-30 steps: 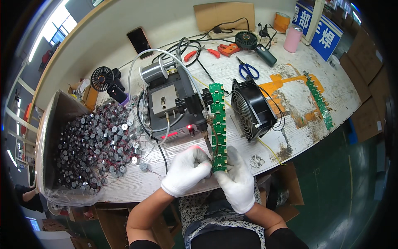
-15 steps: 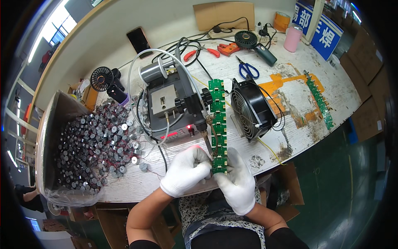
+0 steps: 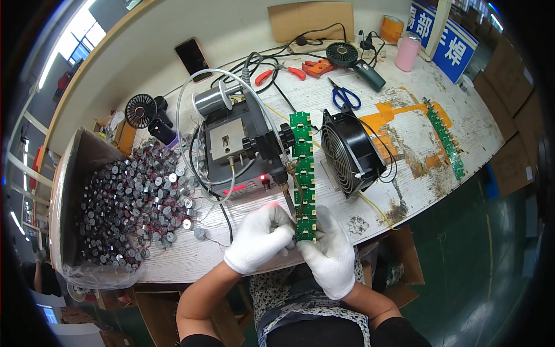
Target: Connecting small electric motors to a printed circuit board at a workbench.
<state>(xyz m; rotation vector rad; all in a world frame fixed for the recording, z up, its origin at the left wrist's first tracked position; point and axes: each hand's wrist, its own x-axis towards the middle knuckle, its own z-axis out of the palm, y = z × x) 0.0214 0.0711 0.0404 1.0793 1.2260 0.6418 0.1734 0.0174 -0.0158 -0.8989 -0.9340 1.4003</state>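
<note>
My right hand (image 3: pixel 332 254), in a white glove, grips the near end of a long green circuit board strip (image 3: pixel 303 156) between thumb and fingers. The strip points away from me, beside the soldering machine (image 3: pixel 231 139). At the strip's left edge, my gloved left hand (image 3: pixel 259 238) is closed with its fingertips pinched together; whatever they hold is hidden. Just above the fingers, the soldering iron's tip (image 3: pixel 290 202) comes down next to the strip. A reel of solder wire (image 3: pixel 213 100) sits on top of the machine.
Left of the machine lies a heap of small round motors (image 3: pixel 139 202) spilling from a plastic-lined box (image 3: pixel 63 202). A black square fan (image 3: pixel 350 150) stands right of the strip. Farther back are blue scissors (image 3: pixel 346 95), red-handled pliers (image 3: pixel 280 73) and a second board strip (image 3: pixel 444 139).
The far end of the strip has shifted very slightly. Both hands keep nearly the same place and grip.
</note>
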